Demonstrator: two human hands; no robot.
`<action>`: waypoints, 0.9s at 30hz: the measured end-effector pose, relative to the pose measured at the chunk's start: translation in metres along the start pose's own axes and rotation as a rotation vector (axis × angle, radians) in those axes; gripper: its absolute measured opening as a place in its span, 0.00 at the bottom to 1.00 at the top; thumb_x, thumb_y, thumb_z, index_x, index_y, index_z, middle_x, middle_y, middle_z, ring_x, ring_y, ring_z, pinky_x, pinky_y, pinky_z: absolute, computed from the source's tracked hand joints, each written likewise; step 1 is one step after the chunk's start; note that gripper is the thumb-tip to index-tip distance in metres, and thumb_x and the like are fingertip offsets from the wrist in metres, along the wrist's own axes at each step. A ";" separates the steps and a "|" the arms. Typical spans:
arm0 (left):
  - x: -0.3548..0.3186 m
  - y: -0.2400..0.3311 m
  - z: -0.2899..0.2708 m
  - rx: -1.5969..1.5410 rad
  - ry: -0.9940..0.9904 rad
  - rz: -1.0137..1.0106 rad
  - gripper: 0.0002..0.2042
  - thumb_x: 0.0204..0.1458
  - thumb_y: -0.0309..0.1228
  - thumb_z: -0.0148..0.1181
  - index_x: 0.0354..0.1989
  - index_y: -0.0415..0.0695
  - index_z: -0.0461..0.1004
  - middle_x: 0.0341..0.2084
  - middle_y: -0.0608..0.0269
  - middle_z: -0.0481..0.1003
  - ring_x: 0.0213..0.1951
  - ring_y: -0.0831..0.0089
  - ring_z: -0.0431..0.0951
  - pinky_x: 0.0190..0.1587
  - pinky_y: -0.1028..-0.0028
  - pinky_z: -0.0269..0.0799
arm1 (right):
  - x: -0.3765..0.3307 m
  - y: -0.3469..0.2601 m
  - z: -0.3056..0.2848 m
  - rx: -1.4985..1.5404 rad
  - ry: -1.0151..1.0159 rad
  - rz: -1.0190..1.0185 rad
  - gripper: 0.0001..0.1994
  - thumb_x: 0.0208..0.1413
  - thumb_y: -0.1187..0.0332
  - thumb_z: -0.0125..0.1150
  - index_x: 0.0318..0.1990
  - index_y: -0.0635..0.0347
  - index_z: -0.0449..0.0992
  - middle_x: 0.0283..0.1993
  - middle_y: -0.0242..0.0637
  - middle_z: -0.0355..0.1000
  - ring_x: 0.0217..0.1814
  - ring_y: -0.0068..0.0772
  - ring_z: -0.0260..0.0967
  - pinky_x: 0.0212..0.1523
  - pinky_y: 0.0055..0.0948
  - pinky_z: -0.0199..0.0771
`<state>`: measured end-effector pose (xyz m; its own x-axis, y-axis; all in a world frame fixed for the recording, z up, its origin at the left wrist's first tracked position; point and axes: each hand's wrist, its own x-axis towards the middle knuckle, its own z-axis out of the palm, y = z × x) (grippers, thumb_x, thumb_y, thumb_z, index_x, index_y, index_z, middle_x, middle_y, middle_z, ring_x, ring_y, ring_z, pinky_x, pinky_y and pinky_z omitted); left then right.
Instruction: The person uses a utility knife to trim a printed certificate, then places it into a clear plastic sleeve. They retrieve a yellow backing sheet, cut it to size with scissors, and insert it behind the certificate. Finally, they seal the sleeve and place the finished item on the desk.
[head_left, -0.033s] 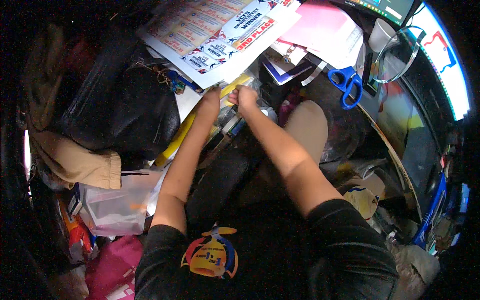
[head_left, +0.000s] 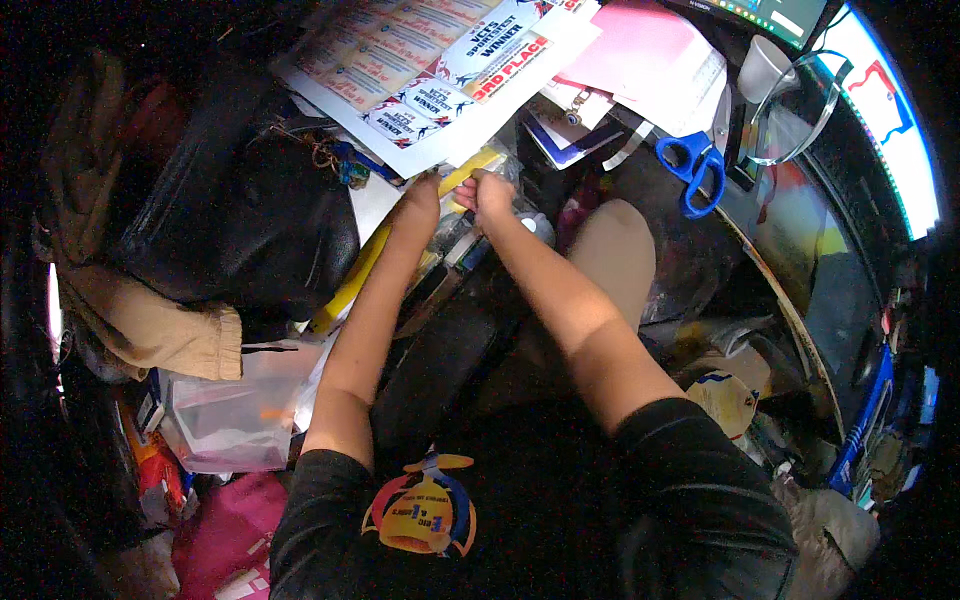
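Dim clutter surrounds the left hand [head_left: 421,201] and right hand [head_left: 492,197], with printed white paper sheets [head_left: 440,90] just beyond. A long, flat yellow strip [head_left: 355,281] appears to pass beneath the left, whose grip is hidden; the right's fingers are partly curled beside the strip, their hold unclear. Keeping the strip low would likely spare the sheets creases.

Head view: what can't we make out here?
All in the head view:
Left hand: fingertips hidden by the hand itself, so its grip is unclear.
Right hand: curled fingers too small to show exactly what they touch.
Yellow strip beside the left forearm: whether it joins the yellow piece between the hands is hidden behind the left hand and wrist.
Printed sheets: cut off by the top edge.
Monitor: likewise cut off.
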<state>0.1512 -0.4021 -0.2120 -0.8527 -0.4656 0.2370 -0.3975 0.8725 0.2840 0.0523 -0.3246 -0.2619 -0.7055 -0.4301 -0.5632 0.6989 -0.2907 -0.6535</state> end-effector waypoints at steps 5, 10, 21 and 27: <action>0.014 -0.009 0.013 -0.061 -0.074 -0.085 0.11 0.53 0.32 0.51 0.40 0.40 0.76 0.37 0.39 0.73 0.42 0.44 0.73 0.45 0.55 0.70 | 0.004 -0.002 -0.002 0.034 -0.037 0.083 0.10 0.55 0.72 0.50 0.42 0.68 0.69 0.32 0.47 0.73 0.29 0.39 0.75 0.28 0.36 0.81; 0.010 -0.004 0.013 0.091 0.099 0.178 0.12 0.54 0.33 0.50 0.40 0.39 0.73 0.39 0.40 0.73 0.43 0.45 0.74 0.44 0.54 0.71 | 0.007 -0.020 0.001 -0.132 -0.127 0.183 0.13 0.59 0.67 0.47 0.42 0.70 0.68 0.34 0.49 0.73 0.32 0.42 0.75 0.34 0.40 0.80; 0.024 -0.003 0.002 0.061 -0.221 -0.066 0.12 0.56 0.34 0.46 0.37 0.39 0.74 0.37 0.41 0.75 0.40 0.48 0.77 0.41 0.55 0.72 | 0.027 -0.026 -0.010 0.077 -0.261 0.376 0.19 0.63 0.62 0.36 0.47 0.72 0.64 0.43 0.56 0.71 0.45 0.55 0.72 0.49 0.52 0.73; 0.020 0.001 0.002 0.074 -0.111 -0.095 0.14 0.56 0.33 0.44 0.38 0.36 0.74 0.38 0.37 0.74 0.41 0.46 0.76 0.42 0.54 0.72 | 0.024 -0.023 -0.008 -0.098 -0.300 0.262 0.13 0.59 0.68 0.46 0.44 0.72 0.67 0.38 0.52 0.73 0.38 0.46 0.75 0.40 0.46 0.79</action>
<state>0.1327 -0.4106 -0.2092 -0.8406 -0.5309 0.1071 -0.4986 0.8359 0.2297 0.0186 -0.3214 -0.2649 -0.4291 -0.7131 -0.5543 0.8261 -0.0617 -0.5602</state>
